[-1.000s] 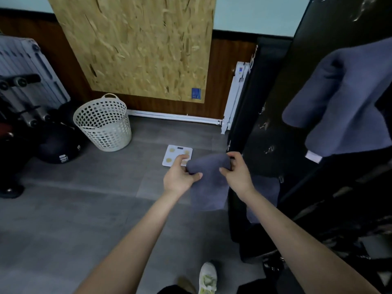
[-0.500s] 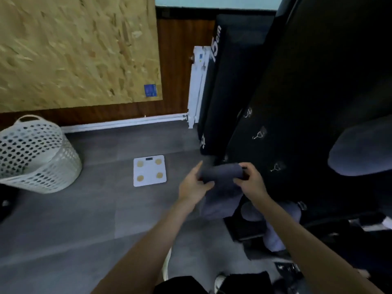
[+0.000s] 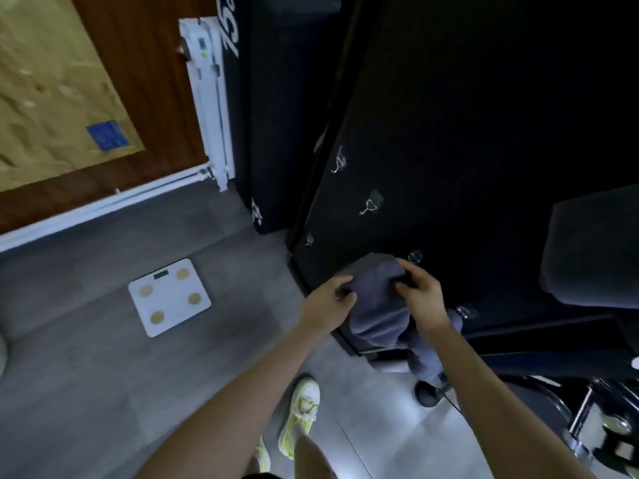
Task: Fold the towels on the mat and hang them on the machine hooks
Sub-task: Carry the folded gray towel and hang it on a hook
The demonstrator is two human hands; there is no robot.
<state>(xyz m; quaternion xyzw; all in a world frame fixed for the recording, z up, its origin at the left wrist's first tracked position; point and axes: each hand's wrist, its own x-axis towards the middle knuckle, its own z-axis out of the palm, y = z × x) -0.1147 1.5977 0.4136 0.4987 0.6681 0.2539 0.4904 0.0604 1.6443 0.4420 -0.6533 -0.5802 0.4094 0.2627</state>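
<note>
Towel: your folded grey-purple cloth towel [image 3: 378, 305] hangs between both hands, right against the lower part of the black machine panel [image 3: 449, 150].
Left hand: your left hand [image 3: 326, 307] pinches the towel's upper left edge, thumb and fingers closed on the cloth.
Right hand: your right hand [image 3: 423, 299] grips the upper right edge, fingers curled over the fold, closed on the cloth.
Hooks: small metal hooks [image 3: 370, 205] run in a slanting row down the panel; one round fitting [image 3: 415, 256] sits just above your right fingers. Contact with the towel cannot be told.
Other towels: a second grey towel [image 3: 428, 354] hangs low behind your right wrist; a larger one [image 3: 591, 250] drapes at the panel's right edge.
Floor: white square bathroom scale [image 3: 169, 297] lies on the grey floor [image 3: 86, 375], well left of your hands; your pale yellow-green shoe [image 3: 301, 416] stands below them.
</note>
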